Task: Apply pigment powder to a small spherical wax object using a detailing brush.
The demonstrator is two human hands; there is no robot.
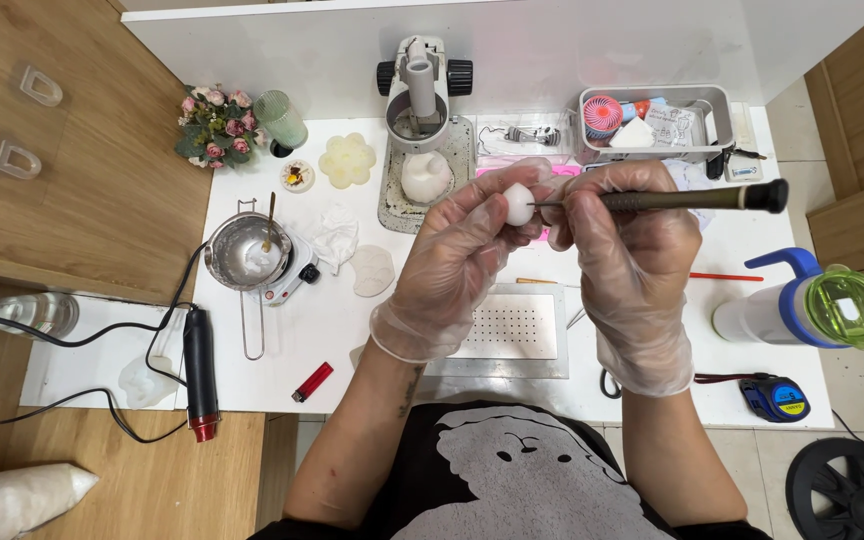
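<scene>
Both my hands wear clear plastic gloves and are raised above the white table [652, 390]. My left hand [457, 265] pinches a small white rounded lump [519, 204] between thumb and fingertips. My right hand [627, 250] grips a long dark pen-like tool [697, 199], and its thin metal tip touches the lump. Below the hands lies a perforated metal plate [512, 330].
At the left stand a small pot with a spoon [244, 250] on a mini hotplate, a heat gun [200, 375] and a red lighter [312, 381]. A microscope [422, 110], flower bunch [214, 122] and grey storage bin [652, 120] sit at the back. A green-lidded bottle [812, 305] and tape measure [777, 397] lie right.
</scene>
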